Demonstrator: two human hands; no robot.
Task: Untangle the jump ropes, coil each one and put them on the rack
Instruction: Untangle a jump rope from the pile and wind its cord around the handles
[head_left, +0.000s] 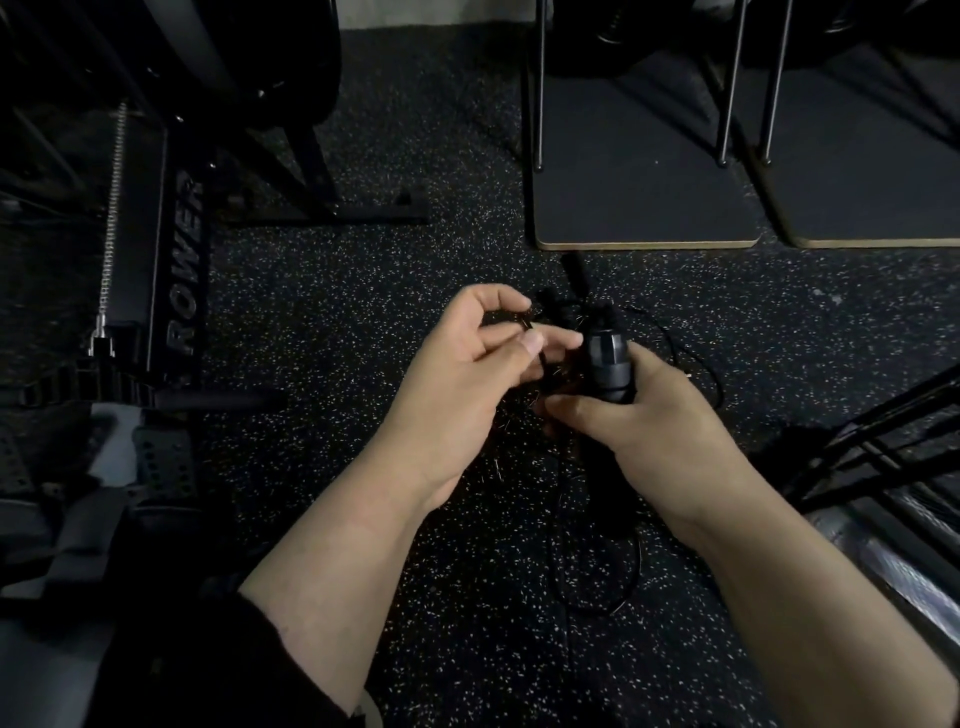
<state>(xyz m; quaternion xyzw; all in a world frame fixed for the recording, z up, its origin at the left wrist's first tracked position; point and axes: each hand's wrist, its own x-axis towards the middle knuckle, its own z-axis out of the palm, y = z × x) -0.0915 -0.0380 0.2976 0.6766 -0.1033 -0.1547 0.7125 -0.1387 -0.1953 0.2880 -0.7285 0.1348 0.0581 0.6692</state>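
Untangling mid-air above the floor: right hand clenched around rope handle, left hand pinching thin cord. Keep slack, feed loops through, don't yank knots tight.

My left hand and right hand are bare, with no gloves, rings or watch, and my nails are cut short. Both forearms are uncovered up from the wrists. A dark sleeve is pushed up near my left elbow, loose and bunched there.
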